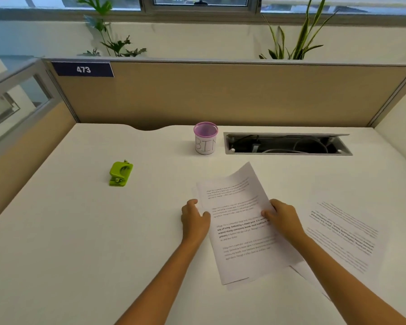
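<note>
A small stack of printed sheets [238,221] lies tilted in the middle of the white desk [85,242]. My left hand [193,218] pinches the stack's left edge, thumb on top. My right hand [283,215] grips its right edge, thumb on the print. The far corner of the top sheet curls up a little. Another printed sheet [345,233] lies flat to the right, partly under my right forearm. A green hole punch [121,173] sits on the left of the desk, well away from both hands.
A pink-rimmed cup marked BIN [205,139] stands at the back centre. Right of it is an open cable slot [287,144] with wires inside. A tan partition [220,95] closes the back and left side. Plants stand behind the partition.
</note>
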A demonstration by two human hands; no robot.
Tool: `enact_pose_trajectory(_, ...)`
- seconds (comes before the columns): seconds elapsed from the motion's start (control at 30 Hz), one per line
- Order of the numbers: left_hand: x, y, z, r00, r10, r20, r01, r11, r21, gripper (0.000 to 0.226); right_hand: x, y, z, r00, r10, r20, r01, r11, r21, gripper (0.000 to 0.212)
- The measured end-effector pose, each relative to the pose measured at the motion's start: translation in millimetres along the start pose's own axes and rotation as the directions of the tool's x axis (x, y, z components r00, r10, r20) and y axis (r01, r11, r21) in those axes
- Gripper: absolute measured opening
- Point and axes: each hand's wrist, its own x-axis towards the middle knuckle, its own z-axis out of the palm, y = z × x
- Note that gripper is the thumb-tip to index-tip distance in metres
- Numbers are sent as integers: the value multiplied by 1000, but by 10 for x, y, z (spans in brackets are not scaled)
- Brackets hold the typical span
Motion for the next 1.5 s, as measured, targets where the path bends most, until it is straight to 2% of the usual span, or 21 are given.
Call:
enact_pose_trajectory(0.07, 1, 86, 68, 999, -39, -22, 39, 999, -13, 51, 18, 22, 48, 1000, -2, -9, 2, 1000, -25, 10)
enact_pose_trajectory(0.2, 9, 275, 177, 985, -167, -43, 158, 974, -159, 54, 58, 70, 120, 1000, -9, -23, 8, 998, -56, 15)
enact_pose_trajectory(0.3, 31, 349, 217, 979, -195, -53, 177, 955, -236, 50, 85, 106, 131, 1000, -13, -12, 12, 999, -53, 20)
enact_pose_trajectory(0.47, 65, 256, 210, 960, -260, -102, 200, 895, -399, 56, 107, 153, 137, 1000, -23, -8, 23, 999, -41, 20)
enact_pose_trajectory(0.53, 47, 207, 204, 950, -300, -90, 240, 882, -405, 55, 108, 158, 139, 999, -34, -10, 33, 999, -41, 19)
enact_pose_trajectory(0.67, -15, 116, 197, 962, -274, -6, 252, 893, -372, 30, 97, 160, 149, 999, -43, -18, 42, 998, -51, 16)
enact_pose_trajectory(0.7, -39, 117, 205, 966, -256, 32, 249, 895, -370, 30, 91, 159, 152, 999, -45, -20, 44, 997, -56, 18)
enact_pose_trajectory(0.77, -81, 140, 233, 972, -226, 60, 234, 934, -269, 31, 83, 157, 152, 999, -49, -22, 48, 997, -60, 21)
enact_pose_trajectory(0.83, -114, 150, 286, 987, -158, -24, 160, 979, 125, 43, 78, 154, 145, 998, -53, -19, 52, 997, -60, 22)
enact_pose_trajectory(0.87, -147, 156, 313, 992, -105, -70, 121, 943, 309, 48, 75, 153, 143, 998, -54, -16, 53, 997, -58, 22)
enact_pose_trajectory(0.9, -176, 158, 345, 994, -51, -100, 89, 903, 420, 52, 71, 152, 139, 998, -54, -12, 53, 997, -56, 22)
enact_pose_trajectory(1.0, -200, 165, 435, 992, -6, -125, 66, 872, 485, 56, 54, 154, 130, 998, -60, -3, 60, 997, -48, 21)
enact_pose_trajectory(1.23, -242, 296, 519, 988, -59, -146, 109, 925, 363, 45, 31, 181, 130, 997, -80, -6, 80, 996, -37, 19)
enact_pose_trajectory(1.4, -260, 234, 505, 973, -65, -222, 69, 998, 12, 73, 43, 198, 124, 996, -87, 9, 87, 996, -15, 24)
enact_pose_trajectory(1.43, -273, 201, 500, 969, -87, -231, 73, 995, -68, 72, 39, 194, 118, 996, -89, 15, 89, 996, 4, 26)
enact_pose_trajectory(1.5, -297, 104, 492, 968, -98, -231, 66, 987, -144, 49, 22, 178, 85, 995, -93, 38, 90, 993, 78, 35)
